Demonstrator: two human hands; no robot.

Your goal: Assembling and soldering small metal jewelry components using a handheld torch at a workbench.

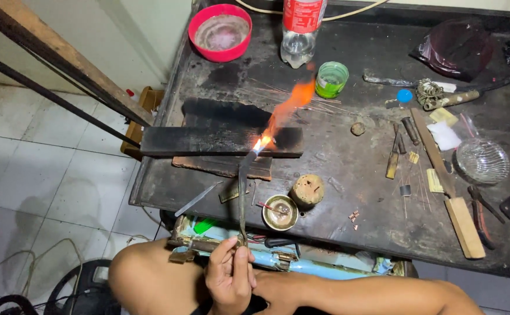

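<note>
Left hand (230,279): seen at the near edge of the scene, fingers pinched around the near end of the long tweezers (242,198); thumb and forefinger are pressed together on the handle.
Right hand: mostly hidden behind the left hand and forearm; whether it is spread or closed cannot be told.
Long tweezers: a thin dark metal tool, held almost upright in the picture, its long axis running from near to far, leaning slightly right toward the tip.
Tip of tool: placed at the near edge of the black charred block (223,141), right at the base of the flame (283,114).
Flame: orange, streaming from the tip up and to the far right, toward the green cup (331,79).
Workpiece: too small and too bright at the flame's base to be made out.
Direction from hands: the heated spot lies straight ahead, far from the left hand, a little to the right.
Nearer hand: the left, which alone is seen on the tool.
Nearby things: a small brass bowl (280,212) and a cork-like stub (308,190) just right of the tweezers' shaft; a flat metal blade (198,199) lies to its left.
Workbench (348,163): dark and scorched, with files and pliers lying well apart on the right.
</note>
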